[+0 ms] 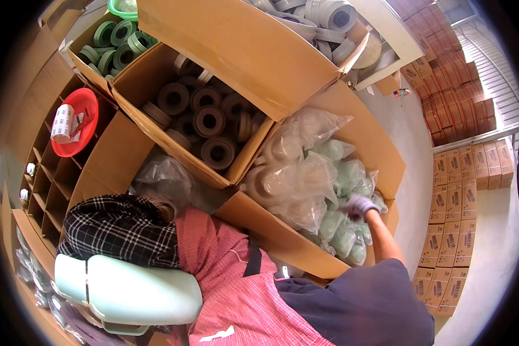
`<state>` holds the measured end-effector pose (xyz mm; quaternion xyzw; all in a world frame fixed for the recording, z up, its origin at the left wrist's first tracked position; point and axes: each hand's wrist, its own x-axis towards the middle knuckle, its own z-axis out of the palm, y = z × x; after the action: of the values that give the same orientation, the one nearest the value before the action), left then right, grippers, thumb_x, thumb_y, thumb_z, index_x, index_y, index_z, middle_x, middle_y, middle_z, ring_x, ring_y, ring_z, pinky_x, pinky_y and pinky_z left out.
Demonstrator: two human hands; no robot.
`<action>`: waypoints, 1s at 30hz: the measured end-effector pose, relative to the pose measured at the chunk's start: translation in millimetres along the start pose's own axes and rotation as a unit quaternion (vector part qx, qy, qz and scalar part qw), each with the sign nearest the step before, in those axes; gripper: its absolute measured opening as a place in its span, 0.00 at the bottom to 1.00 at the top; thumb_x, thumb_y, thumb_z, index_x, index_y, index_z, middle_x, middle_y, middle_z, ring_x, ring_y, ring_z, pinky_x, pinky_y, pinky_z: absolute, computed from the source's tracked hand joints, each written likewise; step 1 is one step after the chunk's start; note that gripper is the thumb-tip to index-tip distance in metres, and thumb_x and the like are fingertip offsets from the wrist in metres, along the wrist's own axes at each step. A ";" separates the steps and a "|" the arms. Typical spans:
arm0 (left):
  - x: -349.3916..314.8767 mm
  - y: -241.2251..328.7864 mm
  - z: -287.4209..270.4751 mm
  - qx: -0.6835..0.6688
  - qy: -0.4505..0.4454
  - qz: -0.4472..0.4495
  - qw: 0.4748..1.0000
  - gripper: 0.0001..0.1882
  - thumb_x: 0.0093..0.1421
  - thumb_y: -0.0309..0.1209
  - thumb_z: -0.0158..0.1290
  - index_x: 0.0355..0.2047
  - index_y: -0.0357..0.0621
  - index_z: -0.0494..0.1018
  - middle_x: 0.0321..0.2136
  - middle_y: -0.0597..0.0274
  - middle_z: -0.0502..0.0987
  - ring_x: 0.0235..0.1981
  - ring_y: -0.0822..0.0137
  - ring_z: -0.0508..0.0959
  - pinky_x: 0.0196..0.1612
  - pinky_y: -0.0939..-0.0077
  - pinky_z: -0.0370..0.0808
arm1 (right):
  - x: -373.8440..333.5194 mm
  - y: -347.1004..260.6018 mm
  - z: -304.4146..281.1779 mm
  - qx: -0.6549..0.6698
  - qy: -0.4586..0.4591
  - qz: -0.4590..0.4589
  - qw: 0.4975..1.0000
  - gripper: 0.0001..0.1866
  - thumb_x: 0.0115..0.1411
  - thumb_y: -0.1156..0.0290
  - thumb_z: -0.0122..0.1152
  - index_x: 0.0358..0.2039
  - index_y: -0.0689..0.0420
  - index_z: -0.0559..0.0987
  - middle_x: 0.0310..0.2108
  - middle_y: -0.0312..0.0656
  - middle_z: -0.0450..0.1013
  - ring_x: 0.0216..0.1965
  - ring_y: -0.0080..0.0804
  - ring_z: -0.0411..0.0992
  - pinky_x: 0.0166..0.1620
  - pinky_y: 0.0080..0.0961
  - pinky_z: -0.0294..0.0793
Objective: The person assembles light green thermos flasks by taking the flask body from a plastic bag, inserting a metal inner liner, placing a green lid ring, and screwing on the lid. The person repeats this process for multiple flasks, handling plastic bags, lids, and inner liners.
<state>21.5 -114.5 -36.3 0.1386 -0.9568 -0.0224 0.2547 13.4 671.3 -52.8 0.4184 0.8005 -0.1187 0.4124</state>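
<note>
My right hand (360,207), in a greyish glove, reaches over pale green parts (346,239) wrapped in clear plastic bags in a cardboard box. Its fingers are smeared, so I cannot tell what they touch. Clear-bagged whitish parts (297,179) fill the other side of that box. My left arm, in a black-and-white plaid sleeve, bends across my front. Only a little of my left hand (166,209) shows, beside a crumpled clear plastic bag (164,179); its fingers are hidden. A large mint-green jug (144,291) with a handle lies sideways next to that sleeve.
Dark ring-shaped parts (209,121) fill a box ahead, with green rings (121,34) to its left. Grey rings (334,17) are piled at the back. A red tray (86,109) holding a white roll (62,122) rests on a divided carton (46,187). Stacked cartons (450,202) stand right.
</note>
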 end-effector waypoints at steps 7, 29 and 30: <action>42.7 59.2 -25.6 -0.091 0.021 -0.077 0.993 0.28 0.72 0.44 0.31 0.64 0.41 0.64 0.61 0.49 0.68 0.64 0.54 0.67 0.67 0.57 0.65 | 16.0 33.5 95.2 -0.213 -0.184 -0.121 0.952 0.25 0.55 0.44 0.62 0.36 0.55 0.82 0.23 0.36 0.76 0.20 0.28 0.70 0.25 0.29 0.70; 188.8 100.7 -16.9 -0.537 -0.292 0.147 0.778 0.74 0.35 0.36 0.77 0.72 0.39 0.35 0.72 0.53 0.42 0.73 0.61 0.39 0.73 0.66 0.40 | -336.8 -686.7 -10.2 0.528 -0.501 -0.593 0.344 0.23 0.69 0.45 0.43 0.53 0.45 0.74 0.48 0.36 0.75 0.47 0.33 0.73 0.51 0.42 0.74; 188.3 115.5 -12.2 -0.607 -0.277 0.116 0.736 0.67 0.39 0.36 0.76 0.72 0.39 0.41 0.71 0.52 0.46 0.73 0.60 0.43 0.72 0.66 0.42 | -336.4 -711.1 -10.9 0.556 -0.464 -0.583 0.368 0.24 0.67 0.42 0.45 0.55 0.43 0.73 0.53 0.34 0.72 0.50 0.32 0.70 0.51 0.40 0.71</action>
<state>-158.4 -55.3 78.1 -0.1700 -0.7769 -0.6062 0.0090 -434.4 42.6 99.4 -0.1389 0.2810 -0.9233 0.2218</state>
